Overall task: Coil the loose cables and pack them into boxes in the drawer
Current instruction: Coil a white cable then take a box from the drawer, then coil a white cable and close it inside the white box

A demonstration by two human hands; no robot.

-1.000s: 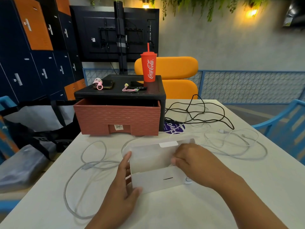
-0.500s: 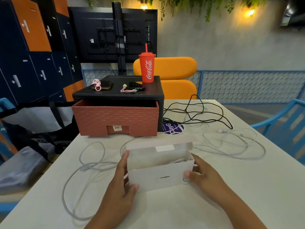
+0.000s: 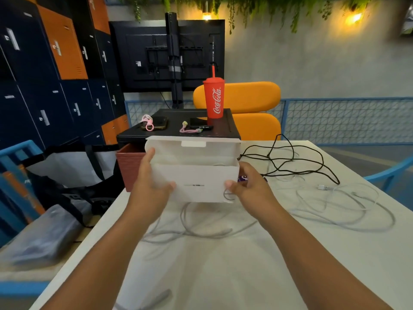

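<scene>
The white box [image 3: 196, 182] is held clear of the table [image 3: 245, 265] by both hands, toward the far left corner and directly in front of the reddish drawer [image 3: 129, 168]; half a second earlier it was resting on the table, so it has been raised and carried toward the drawer. The left end is gripped by the left hand [image 3: 149, 189], thumb laid on the front face, and the lower right corner is pinched by the right hand [image 3: 248, 193], where a thin loop of cable is trapped under the thumb. The lid flap is left standing open, and little of the contents can be made out. Stowing seems near, though the stray loop and the flap are judged still to be dealt with. Loose work remains: a grey cable [image 3: 201, 231] beneath the box, a white cable [image 3: 323, 187] toward the right edge, a black cable [image 3: 290, 173] at the far right corner. The drawer mouth is hidden by the box, and a red cup [image 3: 213, 97] is stood on the cabinet above.
</scene>
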